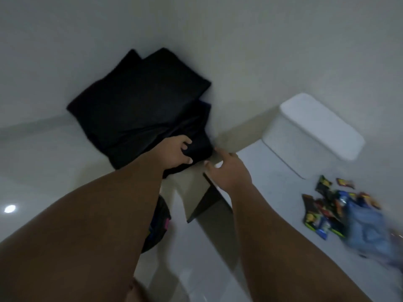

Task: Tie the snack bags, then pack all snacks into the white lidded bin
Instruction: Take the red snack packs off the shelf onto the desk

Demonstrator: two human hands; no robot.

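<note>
Black fabric (139, 105), folded in a soft heap on the floor against the wall, is what my left hand (176, 153) has its fingers curled round, just off the table's (272, 214) far left corner. My right hand (226, 171) hangs over that same corner with fingers spread and nothing in them; I can't tell whether its thumb touches the cloth. The task's things sit well apart from both hands. The white lidded bin (316, 136) stands at the table's far edge with its lid on. The snack packets (322, 214) lie scattered toward the right edge, beside a crumpled blue bag (366, 227). My worry is that dragging the cloth up over the corner could snag it on the table's edge. It could also sweep across the top and push the loose packets off the right side. The blue bag looks untied, so I judge any knock could spill it. The picture is blurred, so I can read no brand or lettering on the packets, only yellow, red and blue patches.
</note>
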